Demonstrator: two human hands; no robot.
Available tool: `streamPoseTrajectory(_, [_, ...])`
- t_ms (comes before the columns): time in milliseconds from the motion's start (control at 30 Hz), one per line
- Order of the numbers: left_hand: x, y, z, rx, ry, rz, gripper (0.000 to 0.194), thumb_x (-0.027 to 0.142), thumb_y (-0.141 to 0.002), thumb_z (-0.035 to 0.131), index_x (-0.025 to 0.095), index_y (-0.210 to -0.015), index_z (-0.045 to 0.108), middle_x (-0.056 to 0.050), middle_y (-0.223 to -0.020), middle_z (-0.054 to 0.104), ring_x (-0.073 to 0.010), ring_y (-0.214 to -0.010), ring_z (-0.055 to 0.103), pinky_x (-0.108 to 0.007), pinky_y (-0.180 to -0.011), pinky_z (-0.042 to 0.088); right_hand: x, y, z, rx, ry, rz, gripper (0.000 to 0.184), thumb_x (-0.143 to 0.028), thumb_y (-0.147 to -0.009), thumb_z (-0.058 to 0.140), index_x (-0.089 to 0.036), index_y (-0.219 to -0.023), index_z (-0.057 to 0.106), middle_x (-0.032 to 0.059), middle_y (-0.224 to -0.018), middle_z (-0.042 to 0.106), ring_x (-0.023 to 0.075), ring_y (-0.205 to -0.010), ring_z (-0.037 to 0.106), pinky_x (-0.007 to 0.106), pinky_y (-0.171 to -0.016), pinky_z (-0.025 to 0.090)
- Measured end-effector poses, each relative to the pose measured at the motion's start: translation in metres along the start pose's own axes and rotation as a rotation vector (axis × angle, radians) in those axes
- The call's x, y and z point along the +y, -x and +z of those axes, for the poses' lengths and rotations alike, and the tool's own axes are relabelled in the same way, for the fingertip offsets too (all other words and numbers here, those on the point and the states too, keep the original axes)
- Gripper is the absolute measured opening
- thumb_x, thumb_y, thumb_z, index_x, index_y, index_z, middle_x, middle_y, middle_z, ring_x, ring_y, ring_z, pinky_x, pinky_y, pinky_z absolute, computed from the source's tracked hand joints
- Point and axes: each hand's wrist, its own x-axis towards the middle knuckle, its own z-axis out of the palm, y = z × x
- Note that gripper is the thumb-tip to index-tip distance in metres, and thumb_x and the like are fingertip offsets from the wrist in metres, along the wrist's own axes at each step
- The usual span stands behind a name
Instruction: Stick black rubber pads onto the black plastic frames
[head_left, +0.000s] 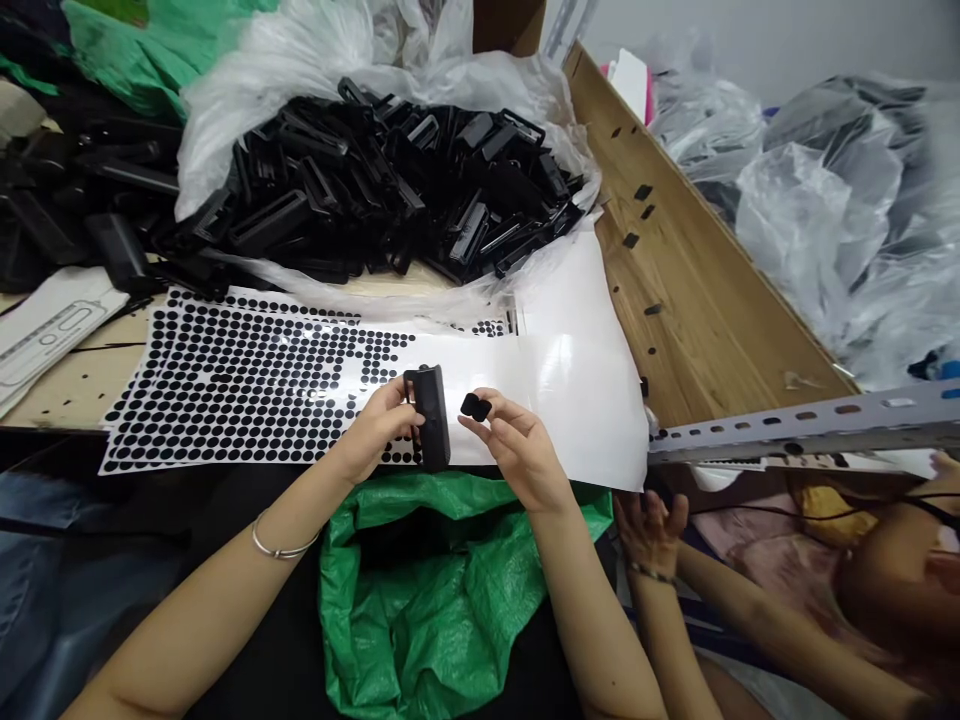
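Observation:
My left hand [375, 428] is closed around a narrow black plastic part [430, 415], held upright over the near edge of a white sticker sheet [255, 385] covered with several black round pads. My right hand [517, 445] pinches a small black pad [475, 406] between thumb and fingertips, just right of the plastic part and apart from it. A thin silver bracelet [279, 548] circles my left wrist.
A big clear bag [225, 110] of several black plastic parts [390, 180] lies behind the sheet. A green woven sack [442, 600] gapes below my hands. A wooden board [697, 290] slopes at right. Another person's hand [651, 530] reaches in at lower right, under a grey slotted rail [810, 420].

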Motion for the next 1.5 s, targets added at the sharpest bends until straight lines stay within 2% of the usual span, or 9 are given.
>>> streamPoseTrajectory(67, [0.002, 0.001, 0.0, 0.032, 0.036, -0.02, 0.021, 0.019, -0.062, 0.064, 0.017, -0.083, 0.063, 0.003, -0.07, 0.058, -0.0113, -0.061, 0.054, -0.022, -0.055, 0.047, 0.001, -0.001, 0.0, 0.02, 0.054, 0.003, 0.017, -0.037, -0.072, 0.077, -0.023, -0.073, 0.067, 0.0016, -0.099, 0.06, 0.0182, -0.095, 0.055, 0.037, -0.096, 0.044])
streamPoseTrajectory(200, [0.006, 0.004, 0.0, -0.046, -0.004, -0.036, 0.031, 0.027, -0.065, 0.067, 0.017, -0.095, 0.069, -0.001, -0.079, 0.066, -0.0149, -0.068, 0.058, -0.023, -0.058, 0.047, 0.004, -0.004, 0.002, 0.032, 0.188, 0.0, 0.014, -0.034, -0.077, 0.072, -0.022, -0.075, 0.065, 0.0, -0.082, 0.057, 0.0156, -0.083, 0.053, 0.032, -0.085, 0.043])
streamPoseTrajectory(300, [0.007, 0.006, 0.002, -0.061, -0.106, -0.009, 0.033, 0.035, -0.068, 0.071, 0.016, -0.095, 0.071, -0.001, -0.074, 0.066, -0.0131, -0.06, 0.055, -0.022, -0.052, 0.043, 0.009, -0.007, 0.003, 0.028, 0.237, -0.016, 0.016, -0.035, -0.076, 0.072, -0.021, -0.074, 0.064, -0.0011, -0.076, 0.056, 0.0146, -0.078, 0.051, 0.03, -0.079, 0.041])
streamPoseTrajectory(400, [0.005, 0.005, 0.005, -0.012, -0.239, 0.053, 0.033, 0.038, -0.066, 0.075, 0.016, -0.09, 0.072, -0.001, -0.07, 0.066, -0.0134, -0.059, 0.054, -0.023, -0.053, 0.043, 0.013, -0.009, 0.005, 0.013, 0.246, -0.017, 0.019, -0.037, -0.077, 0.071, -0.021, -0.072, 0.062, -0.0016, -0.074, 0.053, 0.0141, -0.075, 0.049, 0.029, -0.075, 0.04])
streamPoseTrajectory(533, [0.001, 0.003, 0.008, 0.073, -0.355, 0.182, 0.024, 0.033, -0.064, 0.078, 0.016, -0.077, 0.067, -0.003, -0.081, 0.07, -0.016, -0.072, 0.059, -0.024, -0.064, 0.046, 0.015, -0.009, 0.008, 0.006, 0.243, -0.021, 0.018, -0.035, -0.077, 0.071, -0.02, -0.072, 0.061, -0.0018, -0.073, 0.052, 0.013, -0.073, 0.047, 0.027, -0.071, 0.039])
streamPoseTrajectory(633, [0.001, 0.003, 0.008, 0.143, -0.394, 0.207, 0.022, 0.032, -0.065, 0.076, 0.017, -0.07, 0.061, -0.003, -0.078, 0.07, -0.0155, -0.069, 0.058, -0.024, -0.062, 0.044, 0.015, -0.009, 0.011, -0.018, 0.25, -0.019, 0.018, -0.035, -0.077, 0.07, -0.021, -0.072, 0.06, -0.0017, -0.074, 0.051, 0.013, -0.072, 0.046, 0.027, -0.07, 0.038])
streamPoseTrajectory(933, [0.003, 0.003, 0.008, 0.105, -0.299, 0.146, 0.022, 0.03, -0.064, 0.077, 0.018, -0.071, 0.06, -0.002, -0.078, 0.07, -0.0145, -0.069, 0.058, -0.024, -0.063, 0.045, 0.011, -0.006, 0.011, -0.088, 0.343, -0.122, 0.015, -0.032, -0.084, 0.064, -0.021, -0.075, 0.057, -0.0003, -0.078, 0.05, 0.015, -0.078, 0.05, 0.031, -0.079, 0.042])
streamPoseTrajectory(1167, [-0.004, 0.001, 0.008, 0.032, -0.112, -0.017, 0.028, 0.035, -0.063, 0.08, 0.016, -0.08, 0.068, 0.001, -0.069, 0.065, -0.012, -0.059, 0.056, -0.023, -0.055, 0.045, 0.008, -0.005, 0.005, -0.112, 0.553, -0.337, 0.012, -0.031, -0.089, 0.059, -0.022, -0.081, 0.058, 0.0032, -0.085, 0.055, 0.0187, -0.083, 0.053, 0.037, -0.085, 0.044])
streamPoseTrajectory(1500, [0.0, 0.003, 0.01, 0.064, -0.135, 0.065, 0.031, 0.034, -0.064, 0.08, 0.016, -0.083, 0.063, -0.007, -0.095, 0.074, -0.0153, -0.071, 0.061, -0.025, -0.06, 0.047, 0.011, -0.005, 0.007, -0.07, 0.361, -0.246, 0.019, -0.04, -0.087, 0.061, -0.023, -0.079, 0.058, 0.0028, -0.084, 0.052, 0.0196, -0.084, 0.052, 0.038, -0.088, 0.043])
